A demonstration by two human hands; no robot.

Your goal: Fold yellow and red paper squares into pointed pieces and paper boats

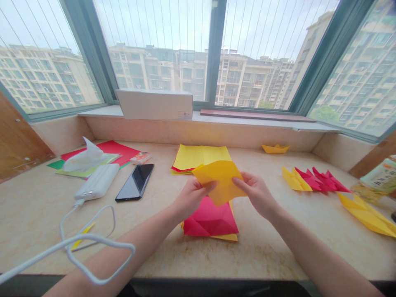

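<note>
Between my two hands is a folded sheet of orange-yellow paper (221,183), held up over the counter. My left hand (198,192) pinches its left side, thumb on top. The right edge is gripped by my right hand (253,189), thumb also on the near face. Below the sheet lies a stack topped by creased red paper (210,218), with yellow paper poking out at its edges. Just behind my hands sits a pile of flat yellow paper (201,156) with a red sheet showing under it. The fingers behind the held sheet are hidden.
Folded red pieces (321,180), a yellow folded piece (295,180) and a long yellow one (368,214) lie at right; an orange paper boat (276,149) stands behind. At left are a phone (135,182), a white power bank (97,181) and a looping white cable (99,237).
</note>
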